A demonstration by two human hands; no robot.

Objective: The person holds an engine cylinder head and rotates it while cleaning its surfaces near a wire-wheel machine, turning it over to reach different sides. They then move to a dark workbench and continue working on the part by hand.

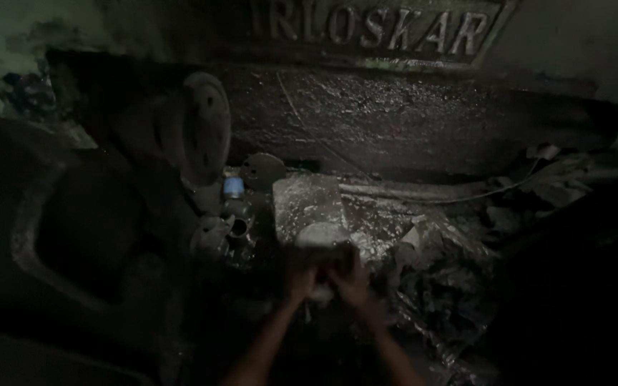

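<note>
The scene is very dark. Both my hands meet low in the middle of the view around a pale rounded lump (321, 239) that looks like a stone or a metal part. My left hand (299, 277) grips its left side and my right hand (352, 280) grips its right side. The lump's lower part is hidden behind my fingers. Just beyond it stands a dusty grey block (307, 200).
A big dirty machine body (423, 121) with raised lettering fills the back. A round metal wheel (202, 125) leans at the left, with a small blue-capped item (233, 187) beside it. A dark curved casting (73, 229) lies left. Crumpled debris (438, 279) lies right.
</note>
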